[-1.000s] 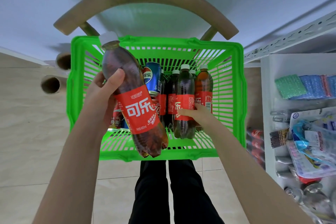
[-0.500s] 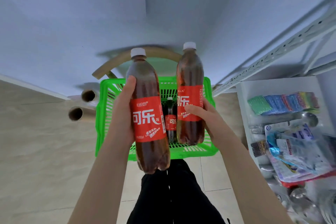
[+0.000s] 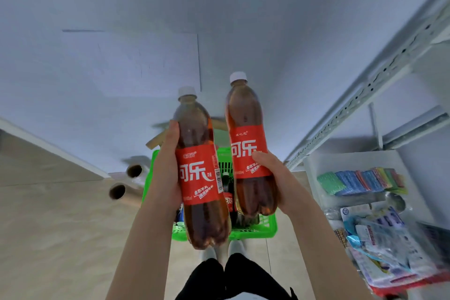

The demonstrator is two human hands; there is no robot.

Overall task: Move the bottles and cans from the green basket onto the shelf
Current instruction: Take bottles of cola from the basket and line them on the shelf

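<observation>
My left hand (image 3: pixel 165 168) grips a brown cola bottle (image 3: pixel 199 178) with a red label and white cap, held upright. My right hand (image 3: pixel 277 178) grips a second cola bottle (image 3: pixel 248 148) of the same kind, slightly higher and to the right. Both bottles hang above the green basket (image 3: pixel 265 229), which is mostly hidden behind them. Inside the basket a small cola bottle (image 3: pixel 227 192) shows between the two held ones, and a blue can (image 3: pixel 179 214) peeks out at the left. The white metal shelf (image 3: pixel 379 85) stands at the right.
A lower shelf level (image 3: pixel 353 161) holds coloured sponges (image 3: pixel 360 179), spoons and plastic packets (image 3: pixel 389 251). A wooden chair back (image 3: pixel 155 142) sits behind the basket. Two cardboard rolls (image 3: pixel 126 180) lie on the tiled floor at the left. My black trousers (image 3: pixel 229 280) are below.
Both hands have lifted their bottles out of the basket and raised them. My view has pulled back and up, so the basket looks smaller and more of the shelf shows.
</observation>
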